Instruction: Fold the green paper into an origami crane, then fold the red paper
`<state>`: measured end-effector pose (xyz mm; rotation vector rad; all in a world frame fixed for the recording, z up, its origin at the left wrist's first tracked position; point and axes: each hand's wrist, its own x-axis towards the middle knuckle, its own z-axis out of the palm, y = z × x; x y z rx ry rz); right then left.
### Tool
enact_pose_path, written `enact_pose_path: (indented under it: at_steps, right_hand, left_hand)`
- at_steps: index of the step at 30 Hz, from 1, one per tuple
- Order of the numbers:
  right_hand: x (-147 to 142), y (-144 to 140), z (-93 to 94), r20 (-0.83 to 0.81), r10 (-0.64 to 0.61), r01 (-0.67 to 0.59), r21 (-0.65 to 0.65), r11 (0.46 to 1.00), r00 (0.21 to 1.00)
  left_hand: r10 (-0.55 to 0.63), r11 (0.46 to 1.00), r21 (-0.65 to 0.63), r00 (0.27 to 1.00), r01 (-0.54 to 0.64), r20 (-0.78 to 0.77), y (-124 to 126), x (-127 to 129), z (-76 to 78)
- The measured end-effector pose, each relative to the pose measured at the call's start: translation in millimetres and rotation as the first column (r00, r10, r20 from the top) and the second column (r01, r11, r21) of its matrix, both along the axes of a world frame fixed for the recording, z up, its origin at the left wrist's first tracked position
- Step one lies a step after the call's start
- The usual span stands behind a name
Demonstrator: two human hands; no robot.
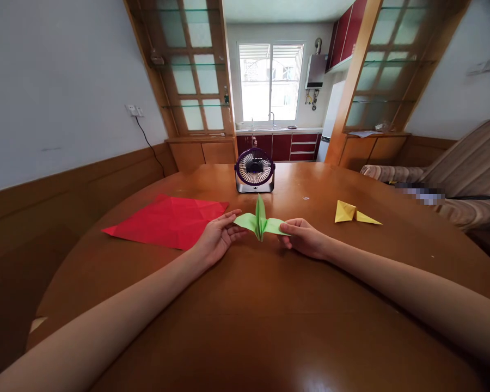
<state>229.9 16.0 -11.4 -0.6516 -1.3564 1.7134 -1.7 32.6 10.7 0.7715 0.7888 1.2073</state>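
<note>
Centrally, just above the table's (245,305) mid-point, a green folded paper figure (260,222) is held betw. both hands. Its long axis runs 9-to-3 o'clock, wing flaps spread flat to either side; a narrow pointed flap stands upright at the middle, tip aimed at 12, toward the fan. The left hand (217,239) is pinched on the 9 o'clock wing tip, thumb and forefinger closed on the paper, other fingers loosely curled. The right hand (304,237) is pinched likewise on the 3 o'clock tip. Whether the figure's underside touches the tabletop cannot be told.

At 12 o'clock, close behind the figure, a small round desk fan (255,170) is set on a metal base, purple grille w/ radial slats, facing the camera. At 9–10 o'clock a red paper sheet (167,220), square-ish, creased in a diagonal grid, is laid flat; its near corner is just beside the left hand. At 2 o'clock, well apart, a yellow folded paper (353,213) is lying, pointed at 3. The table is glossy brown wood w/ a rounded edge. Nothing is placed betw. the hands and the figure.
</note>
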Motion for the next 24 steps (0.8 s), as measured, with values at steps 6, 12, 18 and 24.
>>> enact_pose_path:
  at_steps: [6, 12, 18, 24]
  right_hand:
    - [0.6, 1.8, -0.4, -0.008, 0.002, -0.002, -0.02, 1.0, 1.0]
    - [-0.2, 1.9, 0.1, 0.054, -0.03, 0.028, 0.03, 0.999, 0.998]
    - [0.9, 3.9, -0.8, 0.014, 0.028, -0.029, 0.1, 0.995, 1.0]
    - [0.2, 3.5, -1.2, -0.049, 0.007, -0.003, 0.068, 0.998, 0.999]
  left_hand:
    - [0.109, 0.994, 0.0, 0.991, -0.109, 0.077, 3.8, -1.0, -0.2]
    - [0.164, 0.986, -0.001, 0.982, -0.164, 0.089, 6.0, -1.6, -1.9]
    - [0.164, 0.986, 0.0, 0.983, -0.164, 0.079, 7.2, -2.9, -3.1]
    - [0.16, 0.987, -0.008, 0.984, -0.16, 0.075, 7.3, -2.1, -2.9]
